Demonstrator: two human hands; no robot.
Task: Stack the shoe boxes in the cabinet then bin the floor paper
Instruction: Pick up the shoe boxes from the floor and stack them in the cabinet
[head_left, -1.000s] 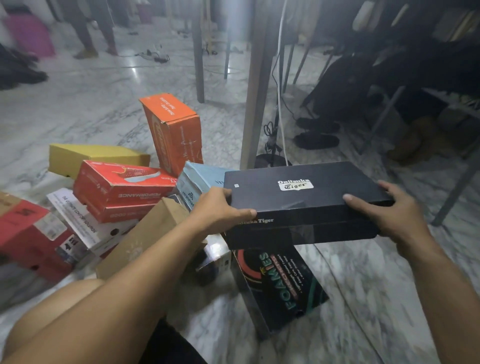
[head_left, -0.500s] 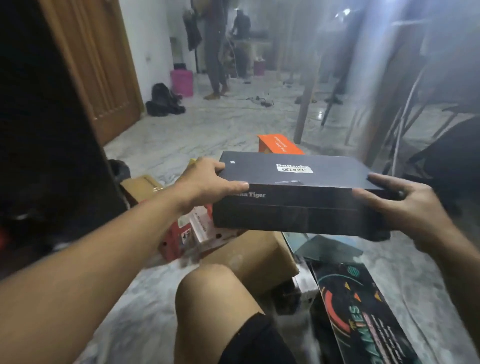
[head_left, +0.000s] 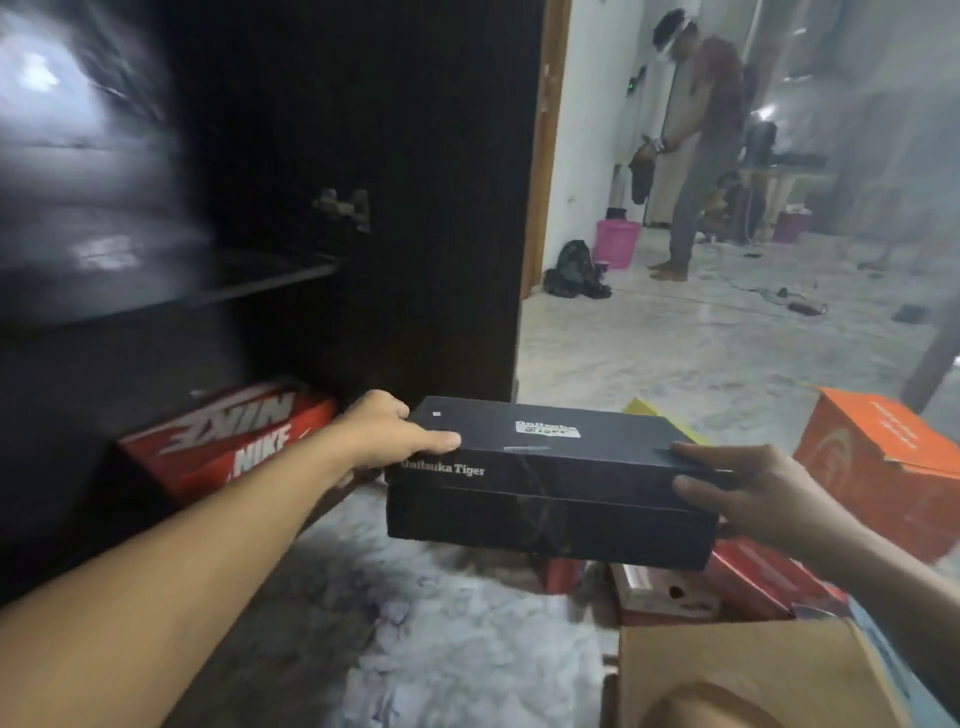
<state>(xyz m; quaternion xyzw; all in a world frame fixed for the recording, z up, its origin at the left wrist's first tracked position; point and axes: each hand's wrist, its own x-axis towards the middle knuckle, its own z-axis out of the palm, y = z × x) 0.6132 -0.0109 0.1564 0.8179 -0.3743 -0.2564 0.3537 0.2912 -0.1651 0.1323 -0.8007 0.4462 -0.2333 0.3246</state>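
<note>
I hold a black Onitsuka Tiger shoe box (head_left: 550, 483) level in the air, just right of the open dark cabinet (head_left: 260, 322). My left hand (head_left: 387, 431) grips its left end, thumb on the lid. My right hand (head_left: 753, 493) grips its right end. A red Nike shoe box (head_left: 234, 441) lies on the cabinet's bottom shelf, to the left of the held box. White crumpled paper (head_left: 457, 660) lies on the marble floor below the box.
An orange box (head_left: 883, 467), red boxes (head_left: 753, 587) and a brown cardboard box (head_left: 743, 670) lie on the floor at right. The cabinet door (head_left: 441, 208) stands open behind the held box. A person (head_left: 696, 145) stands farther back near a pink bucket (head_left: 615, 241).
My view has swung left from the pile of boxes to the cabinet, and the black box has come with both hands toward the cabinet opening.
</note>
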